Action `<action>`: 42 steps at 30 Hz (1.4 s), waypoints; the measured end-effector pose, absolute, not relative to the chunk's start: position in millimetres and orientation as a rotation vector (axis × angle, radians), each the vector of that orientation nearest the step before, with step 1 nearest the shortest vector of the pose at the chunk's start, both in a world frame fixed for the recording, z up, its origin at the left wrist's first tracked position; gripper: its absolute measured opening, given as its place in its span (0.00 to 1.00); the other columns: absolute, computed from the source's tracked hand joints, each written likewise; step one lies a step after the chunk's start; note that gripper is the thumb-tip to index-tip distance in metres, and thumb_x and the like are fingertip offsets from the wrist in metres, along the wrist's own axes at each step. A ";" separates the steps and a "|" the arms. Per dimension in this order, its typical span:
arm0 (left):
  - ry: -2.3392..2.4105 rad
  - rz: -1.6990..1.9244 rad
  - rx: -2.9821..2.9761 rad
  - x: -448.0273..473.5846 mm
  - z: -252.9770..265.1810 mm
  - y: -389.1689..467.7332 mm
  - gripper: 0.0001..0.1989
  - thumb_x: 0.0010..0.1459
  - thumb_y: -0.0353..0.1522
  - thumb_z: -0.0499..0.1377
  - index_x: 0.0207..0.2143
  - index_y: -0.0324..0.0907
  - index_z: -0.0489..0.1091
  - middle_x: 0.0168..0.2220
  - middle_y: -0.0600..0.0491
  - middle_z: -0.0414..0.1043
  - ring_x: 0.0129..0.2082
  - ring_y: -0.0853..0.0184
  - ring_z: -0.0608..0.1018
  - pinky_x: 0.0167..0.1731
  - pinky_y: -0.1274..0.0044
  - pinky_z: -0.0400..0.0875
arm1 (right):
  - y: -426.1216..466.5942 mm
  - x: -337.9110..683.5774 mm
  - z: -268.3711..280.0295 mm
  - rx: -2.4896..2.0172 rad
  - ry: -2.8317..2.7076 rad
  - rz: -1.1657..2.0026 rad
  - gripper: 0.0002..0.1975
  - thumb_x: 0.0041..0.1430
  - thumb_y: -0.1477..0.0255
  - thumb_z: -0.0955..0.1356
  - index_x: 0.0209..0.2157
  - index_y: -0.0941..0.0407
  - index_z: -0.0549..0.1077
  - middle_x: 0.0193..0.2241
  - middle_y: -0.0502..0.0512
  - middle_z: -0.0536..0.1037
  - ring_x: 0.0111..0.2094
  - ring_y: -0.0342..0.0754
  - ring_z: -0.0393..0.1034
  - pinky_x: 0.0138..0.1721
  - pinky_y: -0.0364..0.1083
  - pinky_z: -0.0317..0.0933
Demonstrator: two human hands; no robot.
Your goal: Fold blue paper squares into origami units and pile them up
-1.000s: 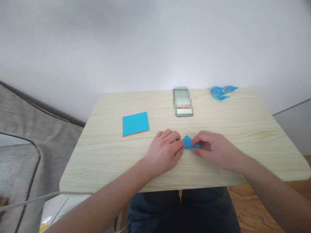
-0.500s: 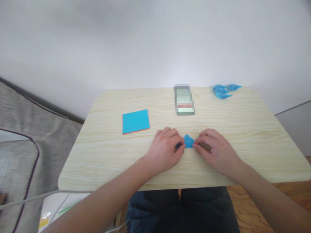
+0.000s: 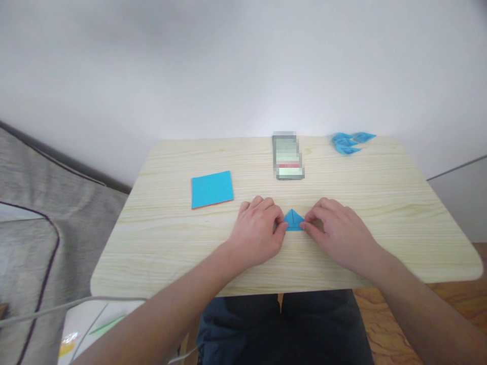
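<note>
One phone (image 3: 288,159) lies on the worktop (image 3: 247,157), its screen too blurred to read. Nearer the person than the phone is one folded paper (image 3: 293,222); the fingers of the left hand (image 3: 257,230) pinch one end, those of the right hand (image 3: 340,230) the other. One blue pad (image 3: 212,189) lies left of the phone; overlapping blue pieces (image 3: 344,143), hard to count, lie right.

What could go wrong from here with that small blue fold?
1. The left hand and right hand pinch the small folded blue paper at opposite sides, so uneven pressure might skew or crease it.
2. Their fingertips cover its lower corners, so a misaligned corner could go unnoticed.
3. The blue-topped paper stack lies loose just beyond the left hand; a careless reach might knock it askew.
</note>
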State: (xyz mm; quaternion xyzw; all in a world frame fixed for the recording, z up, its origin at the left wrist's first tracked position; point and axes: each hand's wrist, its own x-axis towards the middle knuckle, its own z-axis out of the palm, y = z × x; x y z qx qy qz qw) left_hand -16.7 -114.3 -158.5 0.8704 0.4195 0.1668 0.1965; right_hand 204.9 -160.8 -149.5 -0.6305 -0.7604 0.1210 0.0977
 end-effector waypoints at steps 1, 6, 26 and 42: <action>1.175 0.463 2.439 -17.0 -158.4 -114.4 0.05 0.62 0.34 0.62 0.33 0.44 0.70 0.37 0.51 0.73 0.45 0.57 0.71 0.42 0.64 0.60 | -159.9 205.5 -148.8 -1.875 -2.252 0.366 0.10 0.67 0.62 0.68 0.34 0.52 0.76 0.38 0.57 0.77 0.43 0.57 0.72 0.42 0.55 0.62; 1.192 0.439 2.419 -20.5 -158.0 -113.9 0.05 0.62 0.34 0.62 0.33 0.44 0.70 0.38 0.52 0.73 0.45 0.57 0.70 0.43 0.64 0.60 | -156.7 208.8 -147.4 -1.900 -2.223 0.412 0.12 0.66 0.60 0.69 0.32 0.51 0.77 0.37 0.56 0.77 0.41 0.56 0.72 0.42 0.54 0.62; 1.013 0.555 2.382 -46.8 -158.5 -117.2 0.09 0.62 0.27 0.60 0.40 0.49 0.78 0.48 0.54 0.75 0.51 0.61 0.71 0.54 0.62 0.64 | -168.2 212.6 -164.2 -1.669 -2.109 0.383 0.06 0.67 0.68 0.69 0.44 0.49 0.78 0.40 0.54 0.79 0.43 0.54 0.70 0.44 0.53 0.61; 0.948 0.478 2.422 -49.6 -151.7 -112.2 0.15 0.60 0.34 0.64 0.50 0.51 0.77 0.54 0.56 0.76 0.56 0.58 0.71 0.59 0.60 0.62 | -196.7 182.6 -151.3 -1.725 -2.351 0.029 0.17 0.68 0.75 0.67 0.54 0.45 0.77 0.50 0.55 0.78 0.51 0.55 0.70 0.51 0.57 0.53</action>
